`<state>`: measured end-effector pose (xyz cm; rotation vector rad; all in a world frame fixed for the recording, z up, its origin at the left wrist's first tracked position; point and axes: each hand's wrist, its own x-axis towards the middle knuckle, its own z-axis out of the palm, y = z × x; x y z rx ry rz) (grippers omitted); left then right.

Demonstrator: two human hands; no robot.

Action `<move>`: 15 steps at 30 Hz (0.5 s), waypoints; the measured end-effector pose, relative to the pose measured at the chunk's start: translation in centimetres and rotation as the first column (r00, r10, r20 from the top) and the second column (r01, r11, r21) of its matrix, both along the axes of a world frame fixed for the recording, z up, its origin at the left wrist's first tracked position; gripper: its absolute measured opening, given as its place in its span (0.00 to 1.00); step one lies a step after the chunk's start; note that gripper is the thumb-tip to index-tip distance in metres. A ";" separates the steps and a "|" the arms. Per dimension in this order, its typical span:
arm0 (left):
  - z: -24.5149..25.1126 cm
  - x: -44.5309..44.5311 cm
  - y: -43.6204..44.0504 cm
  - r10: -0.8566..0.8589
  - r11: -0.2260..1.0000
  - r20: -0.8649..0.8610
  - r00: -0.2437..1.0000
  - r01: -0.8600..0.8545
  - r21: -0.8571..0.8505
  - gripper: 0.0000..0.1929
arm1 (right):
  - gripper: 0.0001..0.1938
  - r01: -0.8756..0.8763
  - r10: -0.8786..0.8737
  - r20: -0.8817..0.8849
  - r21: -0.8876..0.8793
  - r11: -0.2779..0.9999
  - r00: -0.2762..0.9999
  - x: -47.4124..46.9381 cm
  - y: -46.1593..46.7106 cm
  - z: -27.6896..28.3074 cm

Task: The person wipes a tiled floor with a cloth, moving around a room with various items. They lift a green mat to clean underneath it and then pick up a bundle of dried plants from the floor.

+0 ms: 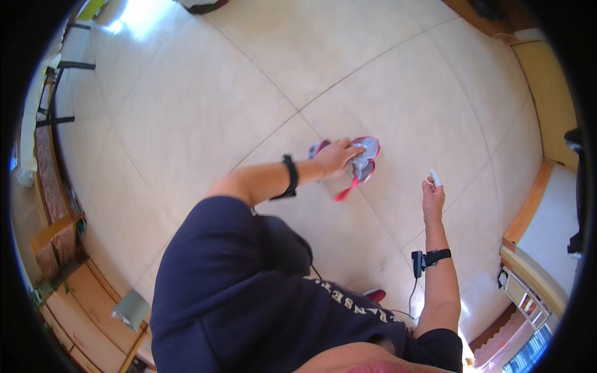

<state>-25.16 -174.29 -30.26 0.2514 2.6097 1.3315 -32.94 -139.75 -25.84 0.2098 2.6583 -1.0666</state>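
Observation:
My left hand reaches over the tiled floor and grips a crumpled grey fabric item with red edging. A red strap or flap hangs from its near side, blurred. Part of the item shows beyond the hand on the left; what it is exactly, I cannot tell. My right hand is off to the right, holding nothing, with its fingers partly bent and a white covering on one finger. Black bands circle both arms, and the right one carries a small device with a cable.
A red shoe shows beside my shirt. Dark metal legs stand at the left, above a wooden seat with a grey-green object. A yellow panel and a metal rack are at the right.

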 end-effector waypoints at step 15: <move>-7.3 -7.1 -35.9 0.972 -0.164 -0.233 -0.012 -0.744 -0.647 0.26 | 0.47 0.195 -0.200 -0.084 0.740 0.644 0.976 -8.6 -4.3 -10.0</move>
